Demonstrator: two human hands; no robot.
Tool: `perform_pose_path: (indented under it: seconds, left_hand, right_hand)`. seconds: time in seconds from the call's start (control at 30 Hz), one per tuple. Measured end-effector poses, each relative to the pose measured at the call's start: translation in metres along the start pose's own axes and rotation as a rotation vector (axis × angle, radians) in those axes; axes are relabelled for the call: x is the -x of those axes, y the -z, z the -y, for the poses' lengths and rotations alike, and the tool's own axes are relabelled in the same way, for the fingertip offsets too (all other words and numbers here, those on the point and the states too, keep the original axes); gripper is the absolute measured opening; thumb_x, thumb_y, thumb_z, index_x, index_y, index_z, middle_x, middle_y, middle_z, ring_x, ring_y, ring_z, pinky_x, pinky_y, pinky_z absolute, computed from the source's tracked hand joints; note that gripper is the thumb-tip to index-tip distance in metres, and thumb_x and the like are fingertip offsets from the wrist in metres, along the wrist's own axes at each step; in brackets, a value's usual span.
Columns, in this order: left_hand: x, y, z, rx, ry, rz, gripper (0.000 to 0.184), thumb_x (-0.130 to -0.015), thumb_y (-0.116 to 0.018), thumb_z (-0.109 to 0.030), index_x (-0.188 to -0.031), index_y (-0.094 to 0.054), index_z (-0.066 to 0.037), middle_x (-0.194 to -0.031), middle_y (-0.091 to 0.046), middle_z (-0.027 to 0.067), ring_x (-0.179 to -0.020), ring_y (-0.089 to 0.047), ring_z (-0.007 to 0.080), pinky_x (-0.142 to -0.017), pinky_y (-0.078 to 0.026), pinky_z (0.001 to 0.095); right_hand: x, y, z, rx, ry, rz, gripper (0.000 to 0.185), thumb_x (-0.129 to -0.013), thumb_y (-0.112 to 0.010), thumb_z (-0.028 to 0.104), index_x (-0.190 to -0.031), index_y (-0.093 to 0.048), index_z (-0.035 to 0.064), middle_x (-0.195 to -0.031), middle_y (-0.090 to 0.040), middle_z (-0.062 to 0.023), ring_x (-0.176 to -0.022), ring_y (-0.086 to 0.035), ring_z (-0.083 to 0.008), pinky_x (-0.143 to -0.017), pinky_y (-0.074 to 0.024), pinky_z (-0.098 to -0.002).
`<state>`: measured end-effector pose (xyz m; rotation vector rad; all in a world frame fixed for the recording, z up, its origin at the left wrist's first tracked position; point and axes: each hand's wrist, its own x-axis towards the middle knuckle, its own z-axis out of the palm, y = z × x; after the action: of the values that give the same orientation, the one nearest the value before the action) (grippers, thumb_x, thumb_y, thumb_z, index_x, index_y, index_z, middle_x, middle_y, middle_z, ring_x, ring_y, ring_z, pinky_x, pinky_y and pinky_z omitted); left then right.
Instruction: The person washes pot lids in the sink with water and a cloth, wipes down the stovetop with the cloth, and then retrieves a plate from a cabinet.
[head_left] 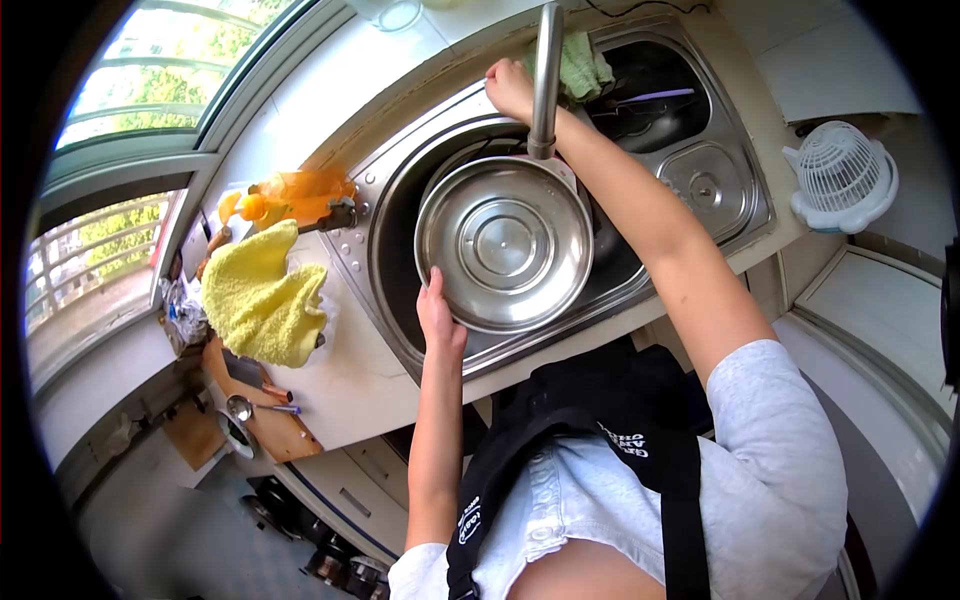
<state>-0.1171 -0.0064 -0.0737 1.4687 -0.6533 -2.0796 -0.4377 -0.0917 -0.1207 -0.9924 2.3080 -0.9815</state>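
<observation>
My left hand [440, 318] grips the near-left rim of a round stainless steel basin [505, 245], its thumb along the edge. The basin hangs tilted over the large bowl of the sink [395, 235], its ringed surface facing me. Directly above its far rim is the spout of the faucet [546, 85]. My right arm reaches behind the spout, and my right hand [510, 88] is closed at the back of the sink, by the faucet's base. What its fingers hold, if anything, is hidden. Beside it lies a green cloth [582, 68].
On the left counter are a yellow towel [265, 295], an orange bottle [300, 195] and a cutting board [275, 425] with a ladle [240, 407]. A purple-handled utensil [655, 95] lies in the small sink bowl. A white plastic basket [840, 175] stands at the right.
</observation>
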Motion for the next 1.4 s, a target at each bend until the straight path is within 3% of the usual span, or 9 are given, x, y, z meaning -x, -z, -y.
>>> perform_pose_path:
  seconds: [0.07,0.17,0.2,0.3,0.57,0.7,0.87,1.3,1.4]
  left_hand:
    - [0.002,-0.006,0.001,-0.003,-0.022,-0.014,0.032,-0.093,-0.047,-0.022,-0.116,-0.049,0.001,-0.110,-0.058,0.0098,-0.098,-0.057,0.0195,-0.086,-0.046,0.0327]
    - [-0.005,-0.005,0.005,0.016,-0.038,-0.055,0.031,-0.092,-0.049,-0.022,-0.113,-0.050,0.001,-0.105,-0.059,0.0100,-0.095,-0.058,0.0193,-0.083,-0.048,0.0324]
    - [-0.006,-0.007,0.005,0.020,-0.018,-0.052,0.032,-0.093,-0.049,-0.023,-0.113,-0.049,0.001,-0.106,-0.059,0.0098,-0.096,-0.057,0.0192,-0.084,-0.047,0.0327]
    - [-0.015,-0.005,0.014,0.049,0.026,-0.080,0.031,-0.093,-0.048,-0.024,-0.113,-0.049,0.000,-0.106,-0.058,0.0098,-0.096,-0.057,0.0193,-0.083,-0.047,0.0331]
    - [-0.033,-0.008,0.044,0.115,0.160,-0.041,0.027,-0.094,-0.046,-0.019,-0.114,-0.050,-0.001,-0.104,-0.060,0.0109,-0.093,-0.060,0.0205,-0.083,-0.049,0.0342]
    - [-0.040,-0.019,0.053,0.141,0.115,0.001,0.029,-0.092,-0.051,-0.020,-0.113,-0.051,-0.001,-0.103,-0.060,0.0106,-0.090,-0.060,0.0208,-0.080,-0.050,0.0347]
    - [-0.045,-0.039,0.046,0.090,0.019,-0.076,0.037,-0.086,-0.061,-0.028,-0.108,-0.055,0.002,-0.101,-0.061,0.0090,-0.090,-0.058,0.0180,-0.077,-0.047,0.0318]
    - [-0.032,-0.025,-0.008,-0.062,-0.342,-0.153,0.027,-0.092,-0.053,-0.024,-0.097,-0.061,0.001,-0.080,-0.058,-0.0008,-0.070,-0.047,0.0054,-0.064,-0.039,0.0222]
    - [-0.014,-0.025,-0.016,-0.335,-0.608,-0.194,0.027,-0.092,-0.053,-0.020,-0.102,-0.060,0.004,-0.088,-0.062,0.0019,-0.077,-0.052,0.0058,-0.071,-0.042,0.0202]
  right_hand:
    - [-0.005,0.001,0.014,0.093,-0.020,0.005,0.023,-0.076,-0.051,0.014,-0.088,-0.063,-0.0017,-0.094,-0.061,-0.0217,-0.089,-0.058,-0.0372,-0.082,-0.0468,-0.0363]
    - [0.029,0.002,0.017,-0.491,-0.064,0.210,0.023,-0.083,-0.055,0.025,-0.085,-0.062,0.0031,-0.068,-0.057,-0.0028,-0.058,-0.054,-0.0132,-0.048,-0.0423,-0.0237]
    - [0.060,0.018,0.029,-0.647,-0.198,0.392,0.029,-0.087,-0.054,0.034,-0.081,-0.060,0.0066,-0.060,-0.046,0.0044,-0.051,-0.043,-0.0030,-0.041,-0.0308,-0.0166]
    - [0.110,0.026,0.023,-0.623,-0.362,0.534,0.045,-0.089,-0.049,0.047,-0.059,-0.039,0.0147,-0.054,-0.034,0.0067,-0.042,-0.027,-0.0028,-0.036,-0.0184,-0.0187]
    - [0.136,0.034,0.026,-0.790,-0.319,0.456,0.029,-0.094,-0.043,0.033,-0.076,-0.049,0.0104,-0.055,-0.032,0.0063,-0.043,-0.024,-0.0020,-0.035,-0.0191,-0.0203]
    - [0.142,0.043,0.018,-0.815,-0.217,0.505,0.025,-0.092,-0.041,0.017,-0.106,-0.057,0.0047,-0.065,-0.040,0.0063,-0.052,-0.035,-0.0010,-0.043,-0.0291,-0.0156]
    - [0.147,0.055,0.013,-0.715,-0.184,0.568,0.026,-0.092,-0.045,0.017,-0.109,-0.059,0.0044,-0.097,-0.061,-0.0024,-0.086,-0.058,-0.0085,-0.076,-0.0448,-0.0208]
    - [0.161,0.042,-0.006,-0.737,-0.324,0.411,0.045,-0.093,-0.043,0.039,-0.119,-0.050,0.0036,-0.113,-0.057,-0.0093,-0.107,-0.053,-0.0160,-0.087,-0.0430,-0.0303]
    - [0.167,0.044,-0.016,-1.138,-0.593,0.390,0.054,-0.092,-0.044,0.043,-0.126,-0.041,0.0017,-0.112,-0.055,-0.0158,-0.107,-0.053,-0.0231,-0.090,-0.0441,-0.0387]
